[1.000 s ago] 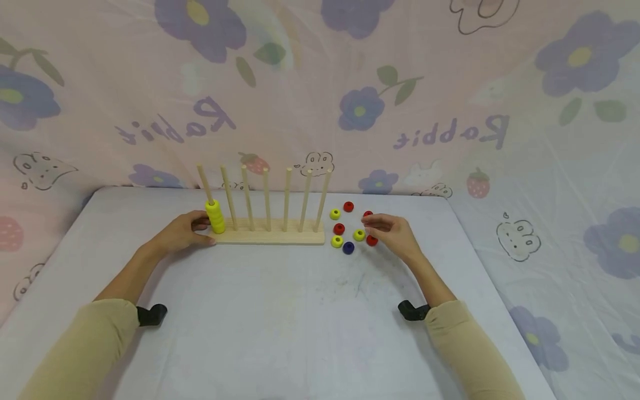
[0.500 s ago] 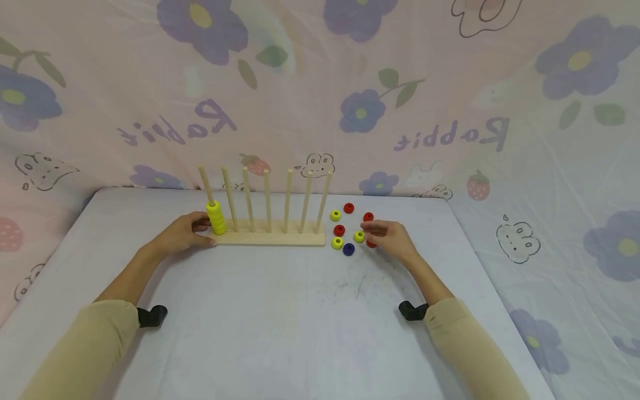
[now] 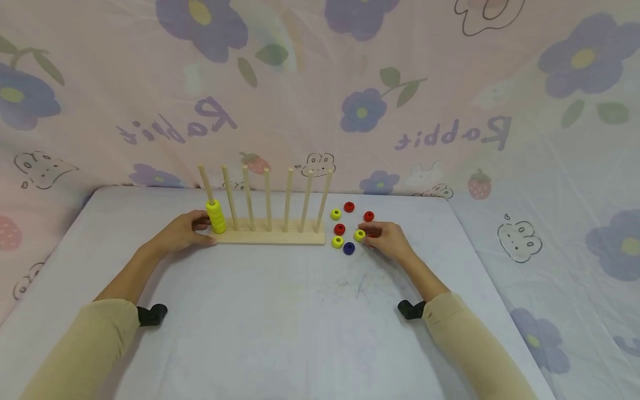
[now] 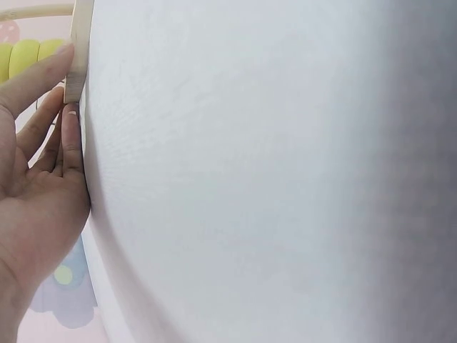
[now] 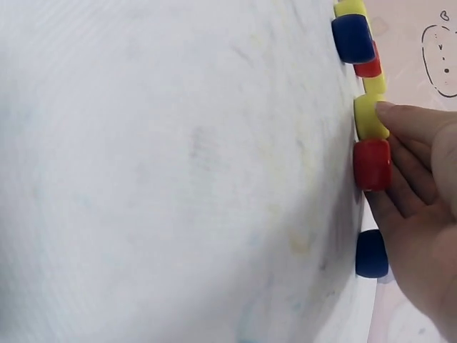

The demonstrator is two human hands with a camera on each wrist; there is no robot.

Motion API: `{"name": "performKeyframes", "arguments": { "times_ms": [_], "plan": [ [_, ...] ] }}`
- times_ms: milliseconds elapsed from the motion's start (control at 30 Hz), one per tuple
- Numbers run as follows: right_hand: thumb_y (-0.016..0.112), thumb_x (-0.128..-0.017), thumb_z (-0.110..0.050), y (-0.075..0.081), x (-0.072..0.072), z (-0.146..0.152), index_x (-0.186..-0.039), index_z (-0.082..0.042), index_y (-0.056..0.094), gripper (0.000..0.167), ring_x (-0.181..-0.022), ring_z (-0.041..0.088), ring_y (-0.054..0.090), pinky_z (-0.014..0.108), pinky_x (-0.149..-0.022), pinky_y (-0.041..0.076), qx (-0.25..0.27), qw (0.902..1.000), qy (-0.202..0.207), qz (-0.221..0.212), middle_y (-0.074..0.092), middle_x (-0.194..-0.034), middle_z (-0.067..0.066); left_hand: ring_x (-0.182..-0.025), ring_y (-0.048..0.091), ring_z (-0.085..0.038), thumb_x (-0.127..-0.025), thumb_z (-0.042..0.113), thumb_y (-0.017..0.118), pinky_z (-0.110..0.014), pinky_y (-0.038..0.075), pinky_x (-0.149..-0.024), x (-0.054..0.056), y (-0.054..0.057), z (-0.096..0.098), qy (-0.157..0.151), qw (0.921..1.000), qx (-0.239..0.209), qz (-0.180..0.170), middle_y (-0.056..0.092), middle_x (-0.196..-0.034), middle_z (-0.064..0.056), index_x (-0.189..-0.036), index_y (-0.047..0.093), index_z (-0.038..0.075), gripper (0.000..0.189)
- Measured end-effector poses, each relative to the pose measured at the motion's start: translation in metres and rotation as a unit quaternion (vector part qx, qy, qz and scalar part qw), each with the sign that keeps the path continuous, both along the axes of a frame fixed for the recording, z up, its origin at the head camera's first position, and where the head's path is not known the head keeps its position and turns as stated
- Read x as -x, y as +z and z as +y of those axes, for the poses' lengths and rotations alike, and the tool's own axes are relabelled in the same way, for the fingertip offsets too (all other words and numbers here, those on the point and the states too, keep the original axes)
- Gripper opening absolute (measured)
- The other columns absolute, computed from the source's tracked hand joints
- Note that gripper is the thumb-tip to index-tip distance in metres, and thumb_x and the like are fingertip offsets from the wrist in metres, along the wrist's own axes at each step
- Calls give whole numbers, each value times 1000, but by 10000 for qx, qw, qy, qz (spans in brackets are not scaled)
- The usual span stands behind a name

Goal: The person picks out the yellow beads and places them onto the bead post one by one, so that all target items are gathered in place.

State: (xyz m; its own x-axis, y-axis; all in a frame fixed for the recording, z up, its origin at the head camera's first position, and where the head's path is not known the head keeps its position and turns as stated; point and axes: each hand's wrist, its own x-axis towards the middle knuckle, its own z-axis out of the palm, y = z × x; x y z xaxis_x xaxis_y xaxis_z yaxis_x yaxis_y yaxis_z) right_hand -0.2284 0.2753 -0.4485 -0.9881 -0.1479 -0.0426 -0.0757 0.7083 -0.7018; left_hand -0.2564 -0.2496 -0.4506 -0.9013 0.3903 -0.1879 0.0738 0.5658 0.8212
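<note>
The wooden rack (image 3: 270, 239) stands on the white counter (image 3: 250, 322). The left hand (image 3: 182, 233) holds the rack's left end. To the right of the rack, the right hand (image 3: 387, 239) pinches a yellow bead (image 3: 359, 235), with loose beads (image 3: 340, 229) near it.

The head view shows all seven sticks (image 3: 267, 200) and the yellow stack (image 3: 215, 217) on the rack's far left stick. The left wrist view shows only a bit of that stack, cut off by the edge. The right wrist view shows a red bead (image 5: 372, 164) and a blue bead (image 5: 372, 254), both farther from the rack than the pinched one.

In the head view, the right hand covers most of that red bead and hides that blue one. In the right wrist view, the fingertips behind the beads are hidden.
</note>
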Motion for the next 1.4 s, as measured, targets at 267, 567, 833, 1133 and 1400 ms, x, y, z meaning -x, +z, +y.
{"name": "performKeyframes", "arguments": {
  "times_ms": [267,567,833,1133,1400],
  "plan": [
    [80,-85,-15,-2,4,-2,-118,-15,74,34,-106,21,66,41,-98,52,-208,9994,34,262,72,-115,4,-132,44,-45,-83,19,82,-55,34,-113,-1,0,-2,53,10000,65,27,44,-143,-31,-147,34,-9,84],
    [80,-85,-15,1,4,-6,-115,-12,75,30,-106,24,66,44,-98,53,-295,9990,126,322,72,-115,8,-130,44,-47,-85,16,80,-57,34,-112,-2,-1,-3,-41,10000,1,28,43,-142,-34,-147,31,-13,84],
    [81,-85,-19,6,8,-7,-111,-12,76,27,-102,21,67,40,-93,55,-384,9986,41,355,73,-109,6,-132,44,-45,-84,16,81,-55,33,-113,-1,1,-1,-22,10000,-15,38,45,-142,-31,-146,34,-10,82],
    [79,-86,-14,9,9,-11,-110,-11,75,25,-97,19,72,31,-83,59,178,9978,-15,639,74,-105,6,-132,44,-44,-84,19,82,-54,33,-114,0,1,1,16,10000,4,27,45,-143,-30,-145,36,-9,82],
    [79,-86,-11,21,10,-15,-113,-10,74,28,-95,21,72,26,-79,59,454,9942,-57,972,72,-109,8,-132,44,-43,-84,18,81,-54,33,-114,-1,1,0,69,10000,39,-30,45,-144,-28,-146,36,-7,80]
  ]
}}
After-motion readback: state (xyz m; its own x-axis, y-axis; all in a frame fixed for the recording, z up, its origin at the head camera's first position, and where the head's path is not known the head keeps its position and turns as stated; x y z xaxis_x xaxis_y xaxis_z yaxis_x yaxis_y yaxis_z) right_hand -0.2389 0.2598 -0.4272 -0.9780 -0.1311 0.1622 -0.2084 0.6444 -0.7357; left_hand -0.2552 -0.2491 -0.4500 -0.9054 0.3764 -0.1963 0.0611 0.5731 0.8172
